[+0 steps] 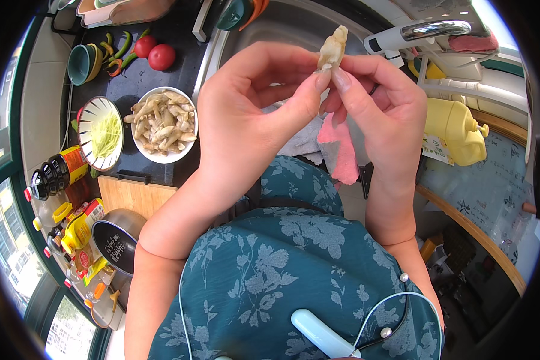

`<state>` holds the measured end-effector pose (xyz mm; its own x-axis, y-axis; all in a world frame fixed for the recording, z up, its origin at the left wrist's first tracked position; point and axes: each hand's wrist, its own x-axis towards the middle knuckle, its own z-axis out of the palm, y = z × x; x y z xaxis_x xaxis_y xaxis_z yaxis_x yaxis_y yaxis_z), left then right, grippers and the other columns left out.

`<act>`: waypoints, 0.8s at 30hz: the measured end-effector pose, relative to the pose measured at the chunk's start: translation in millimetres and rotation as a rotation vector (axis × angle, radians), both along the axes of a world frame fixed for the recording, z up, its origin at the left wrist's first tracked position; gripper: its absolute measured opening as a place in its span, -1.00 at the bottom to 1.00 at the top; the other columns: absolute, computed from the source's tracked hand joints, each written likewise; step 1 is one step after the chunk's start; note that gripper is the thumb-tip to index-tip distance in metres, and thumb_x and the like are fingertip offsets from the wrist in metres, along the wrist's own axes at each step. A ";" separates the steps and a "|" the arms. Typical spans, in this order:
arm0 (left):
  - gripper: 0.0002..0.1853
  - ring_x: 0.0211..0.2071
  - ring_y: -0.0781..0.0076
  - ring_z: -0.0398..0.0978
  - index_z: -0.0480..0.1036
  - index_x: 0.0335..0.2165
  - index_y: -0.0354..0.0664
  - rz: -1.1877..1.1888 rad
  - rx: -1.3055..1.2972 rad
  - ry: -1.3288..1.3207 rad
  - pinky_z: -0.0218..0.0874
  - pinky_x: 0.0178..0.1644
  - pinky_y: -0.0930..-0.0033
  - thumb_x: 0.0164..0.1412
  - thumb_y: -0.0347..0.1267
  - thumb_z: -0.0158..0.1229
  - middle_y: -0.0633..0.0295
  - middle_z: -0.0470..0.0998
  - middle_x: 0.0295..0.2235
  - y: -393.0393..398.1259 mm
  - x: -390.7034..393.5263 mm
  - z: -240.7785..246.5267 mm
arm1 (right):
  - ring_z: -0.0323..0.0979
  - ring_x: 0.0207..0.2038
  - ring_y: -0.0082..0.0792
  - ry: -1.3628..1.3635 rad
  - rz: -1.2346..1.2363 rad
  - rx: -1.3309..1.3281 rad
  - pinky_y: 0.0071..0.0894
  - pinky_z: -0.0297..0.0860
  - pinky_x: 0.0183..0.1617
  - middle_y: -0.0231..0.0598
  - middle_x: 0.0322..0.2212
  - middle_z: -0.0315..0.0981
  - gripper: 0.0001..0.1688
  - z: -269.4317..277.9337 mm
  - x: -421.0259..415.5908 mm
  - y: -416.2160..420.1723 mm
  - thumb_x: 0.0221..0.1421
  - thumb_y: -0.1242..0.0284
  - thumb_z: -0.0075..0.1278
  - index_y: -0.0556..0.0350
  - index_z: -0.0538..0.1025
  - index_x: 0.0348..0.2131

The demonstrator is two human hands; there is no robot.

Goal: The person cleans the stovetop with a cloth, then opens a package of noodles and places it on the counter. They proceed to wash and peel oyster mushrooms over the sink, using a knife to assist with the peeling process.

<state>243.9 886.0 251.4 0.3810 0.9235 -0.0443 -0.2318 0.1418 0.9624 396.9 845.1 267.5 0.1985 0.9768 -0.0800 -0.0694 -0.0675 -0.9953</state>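
A pale, knobbly piece of food (332, 48), by its look part of a chicken foot, is pinched between both hands above the sink. My left hand (256, 103) grips its lower left side with thumb and fingers. From the other side my right hand (378, 101) holds it too, the two thumb tips almost meeting at its lower end. A white bowl (162, 158) heaped with similar brownish pieces (165, 121) stands on the dark counter, left of my left hand. Below the piece, the stainless steel sink (279, 28) is partly covered by my hands.
A plate (113, 164) of pale green shreds (105, 135), tomatoes (162, 57) and peppers (125, 45) sit on the counter. Nearer are a wooden cutting board (132, 191), a cooker pot (117, 245) and several bottles. A faucet (425, 33) rises right of the sink; cloths (339, 150) hang at its front.
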 end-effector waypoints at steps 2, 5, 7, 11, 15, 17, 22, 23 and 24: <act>-0.76 -0.26 0.59 0.50 0.45 -0.18 -0.41 0.050 0.038 -0.011 0.33 -0.17 0.60 0.15 -0.56 0.14 0.18 0.56 -0.30 -0.1 3.3 -0.1 | 0.49 -0.47 -0.57 -0.022 0.000 0.023 -0.67 0.41 -0.40 -0.26 -0.47 0.51 -0.81 -0.4 -1.2 -1.9 0.04 0.67 0.05 0.39 0.51 -0.26; -0.76 -0.27 0.59 0.51 0.45 -0.18 -0.42 0.016 0.096 0.056 0.33 -0.17 0.60 0.14 -0.56 0.15 0.18 0.56 -0.30 0.0 1.2 -0.3 | 0.49 -0.45 -0.57 -0.187 -0.009 0.105 -0.67 0.42 -0.38 -0.27 -0.44 0.48 -0.83 -2.0 -1.3 -2.8 0.01 0.71 0.06 0.39 0.53 -0.31; -0.76 -0.28 0.59 0.51 0.46 -0.18 -0.43 0.018 0.138 0.102 0.34 -0.17 0.61 0.14 -0.55 0.16 0.18 0.57 -0.30 -0.1 0.9 -1.6 | 0.48 -0.44 -0.57 -0.250 -0.001 0.144 -0.67 0.42 -0.37 -0.28 -0.43 0.46 -0.85 -0.3 -1.1 -3.3 0.00 0.71 0.06 0.38 0.53 -0.32; -0.78 -0.29 0.60 0.52 0.48 -0.21 -0.43 0.007 0.102 0.159 0.34 -0.18 0.60 0.14 -0.54 0.16 0.18 0.57 -0.32 0.1 -0.8 1.8 | 0.46 -0.45 -0.58 -0.320 0.021 0.200 -0.66 0.42 -0.37 -0.30 -0.44 0.45 -0.85 0.5 0.4 -3.0 -0.01 0.73 0.06 0.37 0.54 -0.33; -0.79 -0.32 0.60 0.52 0.49 -0.23 -0.44 -0.021 -0.026 0.099 0.37 -0.20 0.58 0.15 -0.52 0.16 0.18 0.58 -0.34 1.0 -3.0 7.3 | 0.45 -0.47 -0.60 -0.165 0.037 0.115 -0.66 0.41 -0.40 -0.28 -0.44 0.46 -0.84 0.5 2.3 -3.5 0.00 0.72 0.06 0.38 0.53 -0.32; -0.79 -0.33 0.59 0.52 0.50 -0.23 -0.44 -0.032 -0.031 0.078 0.38 -0.21 0.56 0.16 -0.50 0.16 0.18 0.58 -0.34 3.0 -3.7 3.8 | 0.44 -0.49 -0.61 -0.099 0.044 0.073 -0.67 0.39 -0.42 -0.27 -0.45 0.47 -0.84 1.9 2.7 -3.3 0.01 0.71 0.05 0.38 0.53 -0.31; -0.79 -0.36 0.58 0.52 0.50 -0.24 -0.44 -0.049 -0.050 0.022 0.40 -0.22 0.54 0.16 -0.49 0.16 0.17 0.57 -0.36 5.7 -4.6 0.9 | 0.43 -0.51 -0.64 -0.043 0.082 -0.045 -0.71 0.35 -0.46 -0.30 -0.50 0.49 -0.84 3.7 11.3 -2.2 0.05 0.64 0.06 0.35 0.54 -0.30; -0.80 -0.36 0.58 0.52 0.50 -0.24 -0.44 -0.055 -0.054 0.014 0.40 -0.22 0.54 0.16 -0.49 0.16 0.17 0.57 -0.36 6.0 -4.7 0.7 | 0.43 -0.52 -0.65 -0.058 0.079 -0.074 -0.72 0.34 -0.47 -0.31 -0.51 0.50 -0.84 4.4 11.8 -2.2 0.05 0.62 0.07 0.34 0.54 -0.30; -0.80 -0.35 0.58 0.52 0.49 -0.24 -0.44 -0.044 -0.047 0.026 0.40 -0.22 0.55 0.16 -0.50 0.16 0.17 0.57 -0.36 5.6 -4.5 1.2 | 0.43 -0.52 -0.65 -0.046 0.078 -0.067 -0.72 0.33 -0.47 -0.31 -0.51 0.50 -0.84 3.8 11.6 -2.0 0.05 0.61 0.07 0.34 0.53 -0.30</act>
